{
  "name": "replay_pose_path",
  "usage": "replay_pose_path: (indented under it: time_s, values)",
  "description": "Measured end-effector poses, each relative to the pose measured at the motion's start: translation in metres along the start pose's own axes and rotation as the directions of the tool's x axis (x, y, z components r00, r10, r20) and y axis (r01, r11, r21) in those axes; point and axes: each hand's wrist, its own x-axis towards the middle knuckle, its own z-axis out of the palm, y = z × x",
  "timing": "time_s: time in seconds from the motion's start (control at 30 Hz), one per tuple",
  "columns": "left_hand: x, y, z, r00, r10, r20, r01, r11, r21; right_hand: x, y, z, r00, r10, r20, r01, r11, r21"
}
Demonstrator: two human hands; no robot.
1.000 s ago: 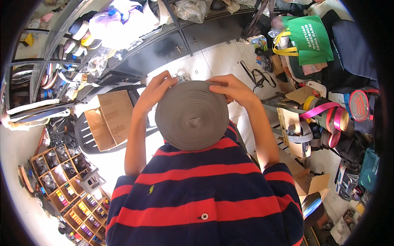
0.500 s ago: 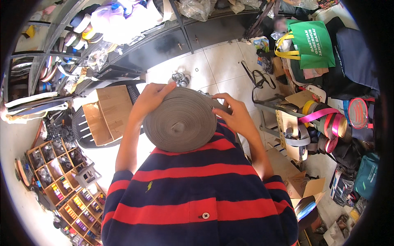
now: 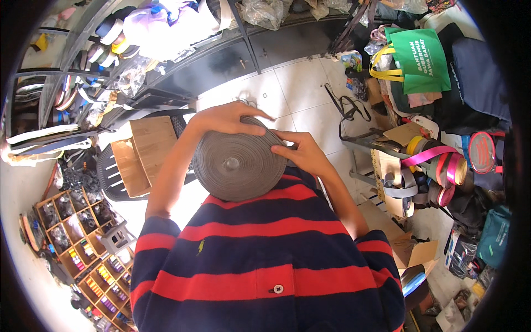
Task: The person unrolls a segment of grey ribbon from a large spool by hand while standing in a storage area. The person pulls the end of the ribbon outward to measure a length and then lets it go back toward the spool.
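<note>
A large roll of grey webbing (image 3: 232, 166) is held in front of my chest, its wound spiral face turned up toward me. Over its far edge lies my left hand (image 3: 229, 119), thumb on the face and fingers along the outer rim. At the right side of the rim, my right hand (image 3: 301, 150) pinches the outermost layer of webbing between thumb and fingers. The undersides of both hands are partly hidden. My striped shirt (image 3: 265, 227) shows just below the roll.
To the left, an open cardboard box (image 3: 144, 152) rests on a black chair (image 3: 108, 171), with a wooden compartment rack (image 3: 83, 260) nearer. Ribbon rolls (image 3: 442, 166) and a green bag (image 3: 419, 61) are at right. Black cabinets (image 3: 221, 63) line the far side.
My left hand has slid from the roll's upper left rim across its far edge toward the right hand. The roll and right hand have shifted slightly left.
</note>
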Motion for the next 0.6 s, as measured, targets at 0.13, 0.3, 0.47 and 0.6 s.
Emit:
replay_pose_path:
  time_s: [0.13, 0.3, 0.47, 0.6]
  values:
    - [0.0, -0.021, -0.001, 0.996, -0.083, 0.009, 0.083, 0.997, 0.007, -0.006, -0.035, -0.008, 0.964, 0.264, -0.037, -0.266, 0.956, -0.122]
    - [-0.015, -0.021, -0.011, 0.918, -0.365, -0.157, 0.319, 0.912, -0.256, -0.007, -0.014, 0.016, 0.982, -0.074, -0.176, 0.048, 0.987, -0.151]
    - [-0.012, -0.013, -0.01, 0.818, -0.545, -0.183, 0.397, 0.765, -0.508, 0.014, -0.03, 0.0, 0.962, 0.23, -0.149, -0.178, 0.937, 0.302]
    - [-0.012, -0.009, -0.016, 0.907, -0.369, -0.201, 0.313, 0.912, -0.264, 0.023, -0.039, -0.022, 0.965, 0.259, -0.045, -0.23, 0.913, 0.338]
